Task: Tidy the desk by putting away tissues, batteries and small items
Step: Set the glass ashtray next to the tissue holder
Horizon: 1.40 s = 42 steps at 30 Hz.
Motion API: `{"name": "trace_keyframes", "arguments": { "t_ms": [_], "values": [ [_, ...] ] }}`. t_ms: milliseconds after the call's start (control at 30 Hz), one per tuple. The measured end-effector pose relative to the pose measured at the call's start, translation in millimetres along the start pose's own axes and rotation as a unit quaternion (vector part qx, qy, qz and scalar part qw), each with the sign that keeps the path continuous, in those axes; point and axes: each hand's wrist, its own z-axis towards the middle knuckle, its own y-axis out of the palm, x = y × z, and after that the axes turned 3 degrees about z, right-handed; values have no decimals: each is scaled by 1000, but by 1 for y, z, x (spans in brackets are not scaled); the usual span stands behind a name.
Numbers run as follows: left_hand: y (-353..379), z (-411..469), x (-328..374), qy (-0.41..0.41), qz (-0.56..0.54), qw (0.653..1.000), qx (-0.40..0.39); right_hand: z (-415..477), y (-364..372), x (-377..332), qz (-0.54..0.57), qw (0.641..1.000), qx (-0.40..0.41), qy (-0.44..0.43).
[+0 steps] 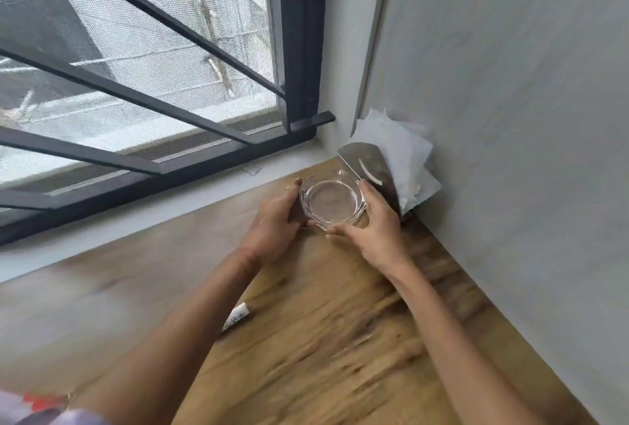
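Observation:
A clear round glass dish (332, 201) is at the far corner of the wooden desk (316, 339), held from both sides. My left hand (275, 220) grips its left rim and my right hand (371, 223) curls round its right and near rim. Whether the dish touches the desk I cannot tell. Just behind it stands a shiny metal napkin holder (371, 166) stuffed with white tissues (398, 148), against the grey wall. A small white printed tube-like item (236, 317) lies on the desk, partly hidden under my left forearm.
A barred window with mesh (136, 60) and its grey sill (143, 220) run along the desk's far left side. The grey wall (510, 152) bounds the right side. Something red and purple (37, 407) shows at the bottom left corner.

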Motion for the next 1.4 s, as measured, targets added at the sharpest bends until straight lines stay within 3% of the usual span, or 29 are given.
{"name": "trace_keyframes", "arguments": {
  "t_ms": [600, 933, 1400],
  "values": [
    [-30, -81, 28, -24, 28, 999, 16, -22, -7, -16, -54, 998, 24, -12],
    [-49, -145, 46, -15, 13, 999, 41, -59, -6, -51, -107, 989, 96, -37],
    [-70, -321, 20, -15, 11, 994, 107, -229, 44, -147, -71, 990, 4, -120]
  ]
}}
